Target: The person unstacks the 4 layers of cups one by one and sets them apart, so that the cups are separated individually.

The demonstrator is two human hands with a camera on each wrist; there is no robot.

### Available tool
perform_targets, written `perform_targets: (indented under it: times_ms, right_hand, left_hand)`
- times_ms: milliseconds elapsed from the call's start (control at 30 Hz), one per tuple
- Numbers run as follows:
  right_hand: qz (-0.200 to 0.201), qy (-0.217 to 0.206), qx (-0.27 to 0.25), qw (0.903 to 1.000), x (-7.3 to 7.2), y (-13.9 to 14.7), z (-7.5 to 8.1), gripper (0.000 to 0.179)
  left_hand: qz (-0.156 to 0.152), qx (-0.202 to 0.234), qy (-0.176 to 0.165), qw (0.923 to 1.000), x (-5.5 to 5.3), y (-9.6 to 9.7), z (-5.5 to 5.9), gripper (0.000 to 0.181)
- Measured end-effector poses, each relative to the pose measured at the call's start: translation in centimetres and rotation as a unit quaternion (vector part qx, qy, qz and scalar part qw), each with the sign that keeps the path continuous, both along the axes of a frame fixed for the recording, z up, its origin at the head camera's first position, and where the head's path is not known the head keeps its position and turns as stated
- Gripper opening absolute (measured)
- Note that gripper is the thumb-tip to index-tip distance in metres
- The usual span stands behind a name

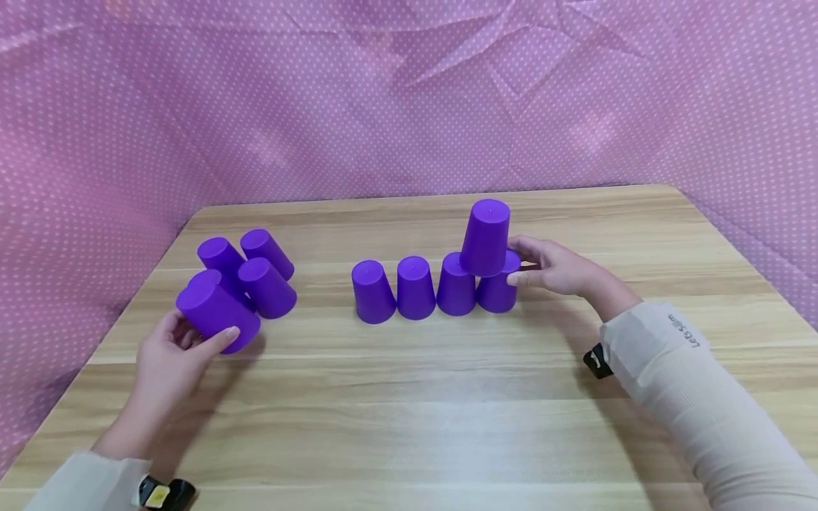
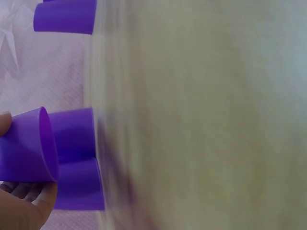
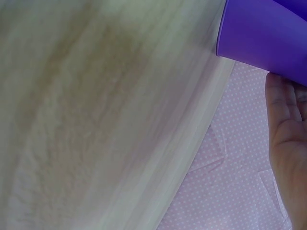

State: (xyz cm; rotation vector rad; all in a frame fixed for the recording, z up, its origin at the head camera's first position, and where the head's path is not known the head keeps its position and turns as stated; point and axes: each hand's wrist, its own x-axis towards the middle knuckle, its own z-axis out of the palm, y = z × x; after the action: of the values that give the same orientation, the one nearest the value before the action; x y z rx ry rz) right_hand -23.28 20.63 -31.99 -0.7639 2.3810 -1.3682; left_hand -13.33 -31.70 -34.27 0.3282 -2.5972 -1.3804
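My left hand (image 1: 167, 355) grips an upside-down purple cup (image 1: 220, 316), thumb on one side and fingers on the other. That cup is tilted and raised over the table, its rim showing in the left wrist view. Just beyond it stand several more inverted purple cups (image 1: 267, 287), partly hidden by the held one. Mid-table is a row of inverted purple cups (image 1: 415, 287). One cup (image 1: 487, 238) sits on top, bridging the two rightmost. My right hand (image 1: 552, 268) is beside the right end cup (image 1: 498, 292), thumb and fingers spread at its side; its fingers look fairly straight in the right wrist view.
The wooden table (image 1: 415, 411) runs back to a pink dotted cloth (image 1: 409, 106) hung behind and at both sides. Black straps (image 1: 598, 360) with cameras sit at both wrists, below pale sleeves.
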Motion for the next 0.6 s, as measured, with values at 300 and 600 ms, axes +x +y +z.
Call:
perform_targets:
  times_ms: [300, 600]
  right_hand:
    - [0.001, 0.017, -0.002, 0.9999, 0.0, 0.1, -0.2, 0.050]
    - [0.002, 0.008, -0.002, 1.0000, 0.0, -0.1, 0.0, 0.051]
  left_hand:
    - [-0.004, -0.031, -0.003, 0.9995, 0.9, -0.3, -0.1, 0.076]
    - [0.004, -0.053, -0.060, 0.9968, 0.7, 0.0, 0.6, 0.084]
